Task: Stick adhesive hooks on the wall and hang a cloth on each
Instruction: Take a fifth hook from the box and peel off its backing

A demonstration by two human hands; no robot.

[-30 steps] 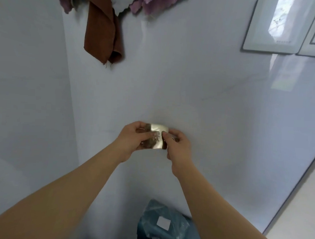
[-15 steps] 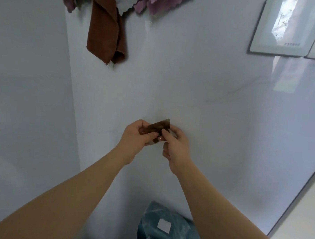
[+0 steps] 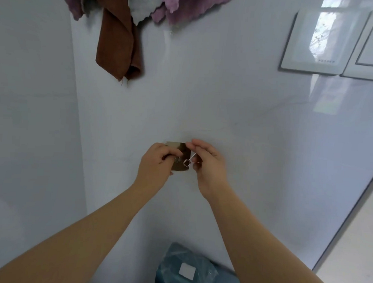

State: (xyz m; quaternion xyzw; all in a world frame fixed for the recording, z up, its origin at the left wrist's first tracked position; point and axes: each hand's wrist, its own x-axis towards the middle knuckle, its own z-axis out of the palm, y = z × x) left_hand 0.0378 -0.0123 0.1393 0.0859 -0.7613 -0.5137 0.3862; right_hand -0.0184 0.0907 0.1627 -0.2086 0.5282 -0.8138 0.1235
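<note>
Hook half hidden, left hand, right hand

Since a second ago, square bronze-tinted adhesive hook pad turned from a bright glinting face, through a dark edge-on tilt, to flat and facing out at frame centre. Right hand shifted from the pad's right edge to pinching a small silvery wire hook in front of it. Left hand still gripping the pad's left side, now slightly lower.
</note>
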